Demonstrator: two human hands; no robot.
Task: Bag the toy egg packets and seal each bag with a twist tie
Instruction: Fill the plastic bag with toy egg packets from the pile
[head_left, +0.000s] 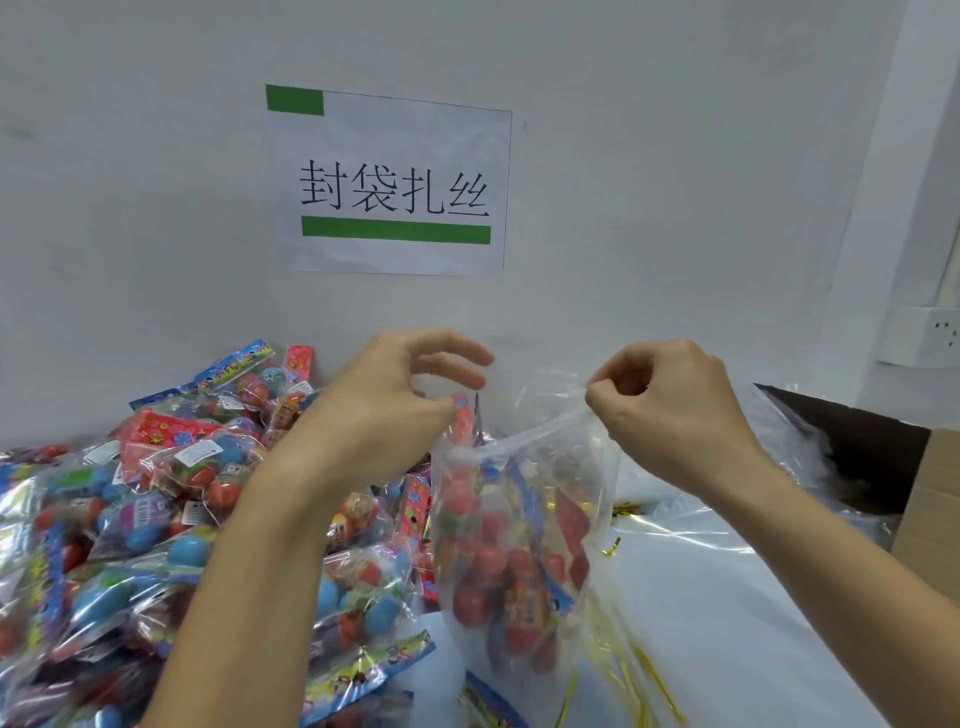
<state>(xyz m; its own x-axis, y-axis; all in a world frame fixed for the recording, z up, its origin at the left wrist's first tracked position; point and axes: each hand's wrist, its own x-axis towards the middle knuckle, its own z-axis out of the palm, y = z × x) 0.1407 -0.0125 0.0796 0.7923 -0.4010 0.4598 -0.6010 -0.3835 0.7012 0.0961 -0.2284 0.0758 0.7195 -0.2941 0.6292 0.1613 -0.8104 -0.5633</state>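
Observation:
A clear plastic bag stands upright in the middle, filled with packets of red toy eggs. My right hand pinches the bag's top rim at the right. My left hand holds the rim at the left with thumb and fingers curled over the opening. A red packet header sticks up at the mouth beside my left thumb. Gold twist ties lie on the white table in front of the bag.
A big heap of toy egg packets covers the table's left side up to the wall. An open cardboard box lined with clear plastic stands at the right. A paper sign hangs on the wall; a socket is at far right.

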